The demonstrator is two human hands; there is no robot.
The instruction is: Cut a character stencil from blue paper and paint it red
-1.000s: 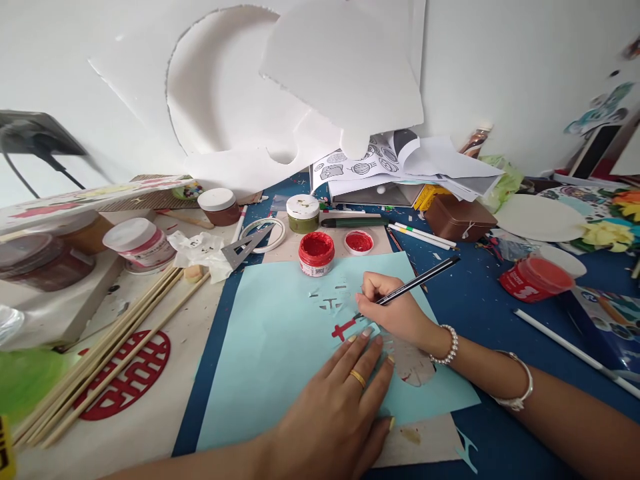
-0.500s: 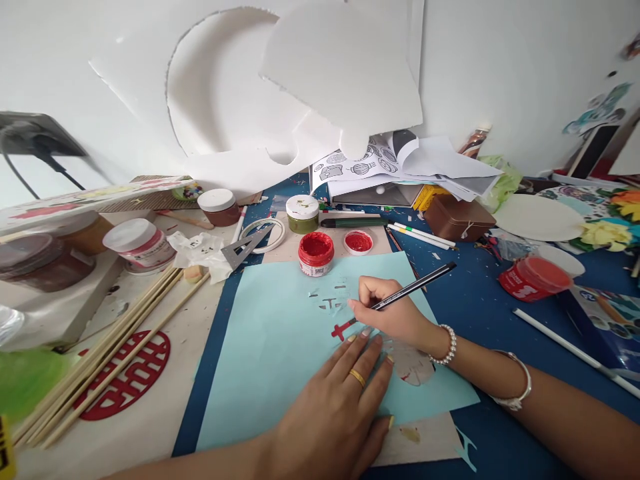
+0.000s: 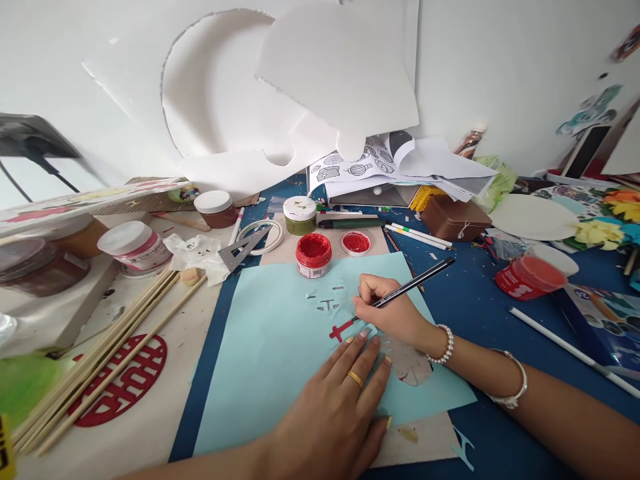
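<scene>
My right hand (image 3: 390, 307) grips a slim black paintbrush (image 3: 417, 281), tilted with its handle up to the right. Its lower end is at a red painted patch (image 3: 340, 330) on a light blue paper sheet (image 3: 270, 347). The sheet has small cut-out shapes (image 3: 329, 305) and a round, pale cut-out area (image 3: 413, 363) partly under my right wrist. My left hand (image 3: 345, 387) lies flat on the sheet, fingers stretched out, fingertips just below the red patch. An open jar of red paint (image 3: 314, 255) stands at the sheet's far edge, its red-smeared lid (image 3: 356, 243) beside it.
Wooden sticks (image 3: 105, 360) lie across a red round cut-out (image 3: 120, 383) on the left. Near them are lidded paint jars (image 3: 135, 247) and a set square (image 3: 245, 250). At right are a red paint tub (image 3: 530, 273), a white stick (image 3: 570, 350) and a brown box (image 3: 455, 217).
The brush and my right hand have shifted very slightly along the red patch. My left hand stays pressed on the sheet. The whole view has moved a little.
</scene>
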